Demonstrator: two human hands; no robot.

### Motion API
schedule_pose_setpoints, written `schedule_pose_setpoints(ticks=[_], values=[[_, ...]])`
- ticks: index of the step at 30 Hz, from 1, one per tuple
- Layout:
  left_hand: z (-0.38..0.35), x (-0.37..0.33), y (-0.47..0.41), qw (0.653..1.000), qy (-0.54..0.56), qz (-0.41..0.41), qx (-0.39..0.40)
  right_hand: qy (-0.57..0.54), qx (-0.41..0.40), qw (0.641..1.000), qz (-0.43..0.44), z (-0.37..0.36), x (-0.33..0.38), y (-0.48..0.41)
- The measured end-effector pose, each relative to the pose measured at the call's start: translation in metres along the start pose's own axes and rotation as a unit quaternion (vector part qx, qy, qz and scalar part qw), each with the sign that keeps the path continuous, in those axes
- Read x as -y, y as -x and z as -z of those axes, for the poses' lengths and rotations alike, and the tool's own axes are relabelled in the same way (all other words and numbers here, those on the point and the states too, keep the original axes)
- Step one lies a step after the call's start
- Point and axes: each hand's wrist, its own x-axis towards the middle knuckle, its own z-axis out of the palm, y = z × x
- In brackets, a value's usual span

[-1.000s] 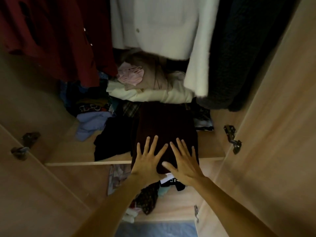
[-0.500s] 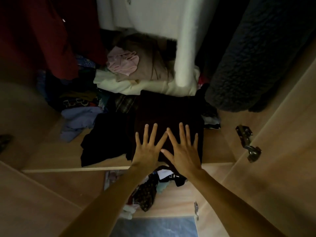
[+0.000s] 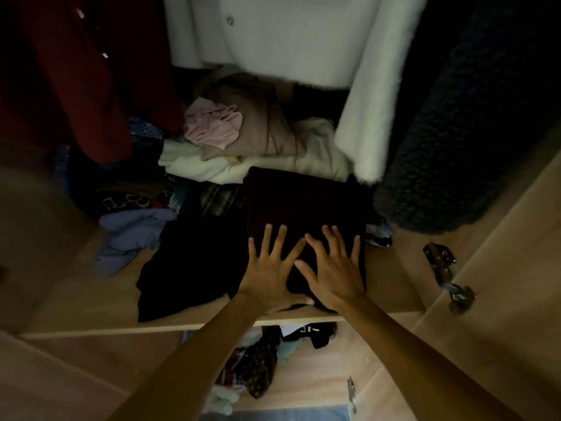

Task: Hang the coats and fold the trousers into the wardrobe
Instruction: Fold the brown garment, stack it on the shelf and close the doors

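Folded dark maroon trousers lie on the wooden wardrobe shelf, in front of a pile of cream and beige clothes. My left hand and my right hand both press flat on the near end of the trousers, fingers spread and straight, thumbs close together. Above hang a white coat, a red coat on the left and a dark fleecy coat on the right.
Loose clothes crowd the shelf's left: a black garment, a lilac one, a pink piece on the beige pile. More clothes lie on the lower shelf. Open wardrobe doors flank both sides, with a metal hinge on the right.
Both hands have slid the trousers deeper onto the shelf, so their near end no longer overhangs the front edge. My view has moved closer to the wardrobe.
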Motion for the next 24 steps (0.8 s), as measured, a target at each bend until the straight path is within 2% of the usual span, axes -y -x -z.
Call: schedule_pose_setpoints(ticks=[2, 4, 6, 10, 17, 24], values=[[0.016, 0.001, 0.020, 0.999, 0.045, -0.023, -0.019, -0.006, -0.039, 0.999, -0.005, 0.011, 0.009, 0.012], [0.025, 0.003, 0.031, 0.995, 0.058, -0.041, -0.073, -0.032, -0.076, 0.996, -0.020, 0.018, 0.017, 0.019], [0.027, 0.003, 0.036, 0.992, 0.056, -0.027, -0.110, -0.045, -0.080, 0.995, -0.026, 0.022, 0.020, 0.021], [0.006, 0.001, 0.031, 0.998, 0.032, 0.026, -0.055, 0.000, -0.017, 1.000, 0.005, 0.011, 0.017, 0.024], [-0.018, 0.013, -0.009, 0.997, -0.031, 0.054, -0.034, 0.009, -0.022, 1.000, -0.010, -0.021, 0.005, -0.004], [-0.017, 0.013, -0.042, 0.995, -0.046, 0.086, -0.019, 0.028, -0.018, 0.999, -0.017, -0.031, -0.006, -0.035]])
